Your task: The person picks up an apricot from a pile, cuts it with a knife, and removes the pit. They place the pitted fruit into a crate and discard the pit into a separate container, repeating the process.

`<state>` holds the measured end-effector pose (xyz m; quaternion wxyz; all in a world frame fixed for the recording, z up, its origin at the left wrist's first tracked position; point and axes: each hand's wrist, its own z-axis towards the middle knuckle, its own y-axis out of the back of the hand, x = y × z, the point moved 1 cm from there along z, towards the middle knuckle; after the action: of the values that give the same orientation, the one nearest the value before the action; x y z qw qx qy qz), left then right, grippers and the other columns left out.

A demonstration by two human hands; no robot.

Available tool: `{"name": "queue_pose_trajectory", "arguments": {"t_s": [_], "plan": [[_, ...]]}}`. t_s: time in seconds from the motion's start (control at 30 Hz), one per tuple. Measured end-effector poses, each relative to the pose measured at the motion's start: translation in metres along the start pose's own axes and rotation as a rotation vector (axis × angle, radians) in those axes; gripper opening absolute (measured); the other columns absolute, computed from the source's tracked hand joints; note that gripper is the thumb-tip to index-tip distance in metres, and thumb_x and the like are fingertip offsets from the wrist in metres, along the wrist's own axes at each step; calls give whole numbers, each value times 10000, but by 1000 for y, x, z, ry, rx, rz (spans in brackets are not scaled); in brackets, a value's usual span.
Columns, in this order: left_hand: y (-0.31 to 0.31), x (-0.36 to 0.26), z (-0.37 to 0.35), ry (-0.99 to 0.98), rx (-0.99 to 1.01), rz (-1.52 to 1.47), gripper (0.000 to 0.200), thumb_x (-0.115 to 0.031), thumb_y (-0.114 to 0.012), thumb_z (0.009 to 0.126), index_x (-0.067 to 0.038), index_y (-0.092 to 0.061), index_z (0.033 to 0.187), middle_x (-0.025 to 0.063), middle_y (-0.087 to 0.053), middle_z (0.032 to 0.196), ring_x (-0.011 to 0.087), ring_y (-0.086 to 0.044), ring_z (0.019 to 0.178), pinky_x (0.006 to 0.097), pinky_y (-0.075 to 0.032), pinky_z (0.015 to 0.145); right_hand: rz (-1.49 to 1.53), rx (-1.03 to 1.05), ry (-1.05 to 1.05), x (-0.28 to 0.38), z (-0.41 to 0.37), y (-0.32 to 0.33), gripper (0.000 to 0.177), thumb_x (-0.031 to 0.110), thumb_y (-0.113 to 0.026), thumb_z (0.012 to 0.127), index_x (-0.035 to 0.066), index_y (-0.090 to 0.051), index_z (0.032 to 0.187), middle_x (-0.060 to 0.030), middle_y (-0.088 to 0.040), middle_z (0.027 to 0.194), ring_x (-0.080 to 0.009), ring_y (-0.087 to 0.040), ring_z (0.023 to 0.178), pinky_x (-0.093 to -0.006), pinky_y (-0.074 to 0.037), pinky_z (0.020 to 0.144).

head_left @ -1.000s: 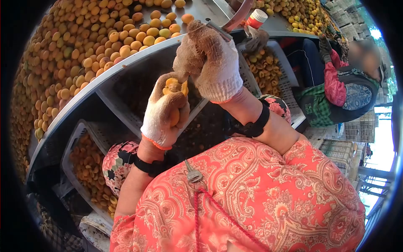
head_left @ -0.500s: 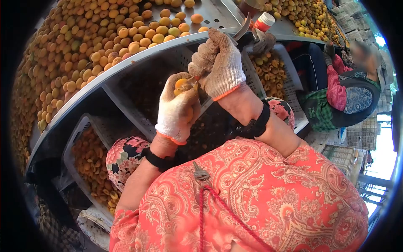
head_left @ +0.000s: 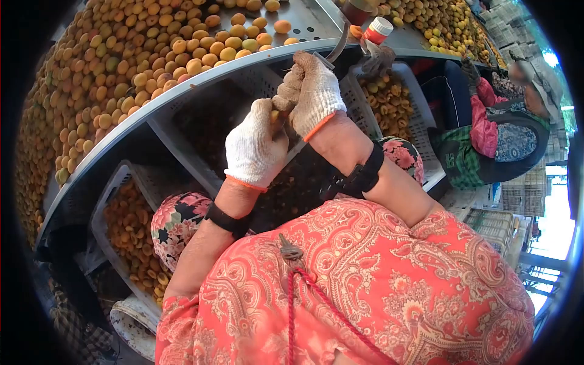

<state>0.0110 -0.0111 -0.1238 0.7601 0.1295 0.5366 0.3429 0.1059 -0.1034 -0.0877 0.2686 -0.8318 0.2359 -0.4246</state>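
My left hand [head_left: 257, 146], in a white knitted glove with an orange cuff, is closed around an apricot [head_left: 277, 117]; only a small bit of the fruit shows between the two hands. Against its fingertips rests my right hand [head_left: 313, 94], gloved the same way with brown-stained fingers. That fist is wrapped round a knife whose curved metal blade [head_left: 342, 42] juts out past its top; the handle is hidden. Both hands are over a dark crate [head_left: 204, 131] below the metal table's edge [head_left: 182, 88].
Many whole apricots [head_left: 152, 55] lie on the metal table. Crates of split apricots stand at the left [head_left: 131, 234] and right [head_left: 389, 103]. A white-capped red bottle [head_left: 378, 30] is on the table by the rim. A person in pink sleeves [head_left: 485, 131] sits at the right.
My left hand has turned and risen slightly, so its back now covers most of the apricot. My right hand and the curved blade have shifted a little left and down.
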Motion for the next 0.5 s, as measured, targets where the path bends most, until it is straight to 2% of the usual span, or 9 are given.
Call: {"name": "queue_pose_trajectory", "arguments": {"t_s": [0.07, 0.13, 0.17, 0.23, 0.3, 0.33, 0.4, 0.43, 0.5], "plan": [[-3, 6, -1, -27, -4, 21, 329, -47, -682, 802, -37, -552, 1104, 196, -679, 907, 332, -703, 828, 379, -537, 676, 8, 1, -10, 2, -3, 0, 322, 277, -602, 924, 167, -415, 686, 19, -341, 516, -163, -321, 374, -308, -264, 391], [-6, 13, 0, 44, 56, -298, 328, -49, -697, 816, -58, -566, 1116, 128, -684, 924, 229, -683, 760, 344, -531, 630, 24, -26, -34, 6, -9, 1, 321, 281, -595, 936, 170, -425, 687, 29, -343, 533, -147, -323, 392, -306, -253, 390], [-6, 13, 0, 40, 50, -290, 328, -49, -697, 816, -58, -566, 1116, 128, -684, 924, 229, -683, 760, 344, -531, 630, 27, -15, -34, 13, -12, 6, 321, 281, -595, 936, 170, -425, 687, 29, -343, 533, -147, -323, 392, -306, -253, 390], [4, 16, -3, 587, 275, -880, 343, -32, -712, 815, -70, -578, 1129, 61, -663, 943, 139, -624, 735, 281, -515, 606, 113, 322, -4, 24, -16, 17, 277, 274, -581, 952, 155, -493, 718, 38, -423, 583, -112, -366, 436, -279, -267, 409], [15, 22, -5, 649, 285, -1160, 340, -30, -705, 822, -42, -575, 1136, 55, -647, 925, 100, -589, 681, 218, -471, 563, -560, 264, 334, 42, -44, 18, 182, 225, -554, 969, 102, -628, 857, 44, -528, 682, -74, -458, 513, -236, -356, 470], [21, 16, -4, 686, 305, -1151, 305, -80, -687, 856, -48, -568, 1135, 44, -634, 891, 99, -583, 642, 223, -447, 488, -730, 394, 335, 47, -49, 21, 142, 170, -548, 964, 73, -650, 965, 37, -571, 746, -65, -499, 575, -220, -407, 535], [30, 2, -6, 741, 443, -1234, 268, -148, -649, 898, -70, -548, 1133, 45, -617, 826, 84, -493, 457, 221, -332, 341, -1067, 603, 389, 38, -67, 21, 230, 62, -540, 943, 35, -658, 1138, 21, -628, 866, -53, -552, 697, -204, -479, 654], [27, -9, -3, 793, 422, -1297, 296, -136, -640, 895, -74, -546, 1168, 55, -620, 810, 73, -454, 412, 206, -307, 341, -1228, 678, 429, 36, -74, 23, 296, 8, -539, 927, 27, -644, 1203, 13, -642, 922, -50, -564, 758, -206, -498, 708], [45, -26, -8, 703, 534, -1442, 302, -134, -617, 900, -77, -556, 1190, 56, -628, 814, 73, -456, 408, 205, -283, 336, -1305, 688, 369, 30, -85, 27, 377, -50, -555, 895, 35, -613, 1258, -18, -640, 1081, -75, -581, 884, -221, -502, 765]]}}
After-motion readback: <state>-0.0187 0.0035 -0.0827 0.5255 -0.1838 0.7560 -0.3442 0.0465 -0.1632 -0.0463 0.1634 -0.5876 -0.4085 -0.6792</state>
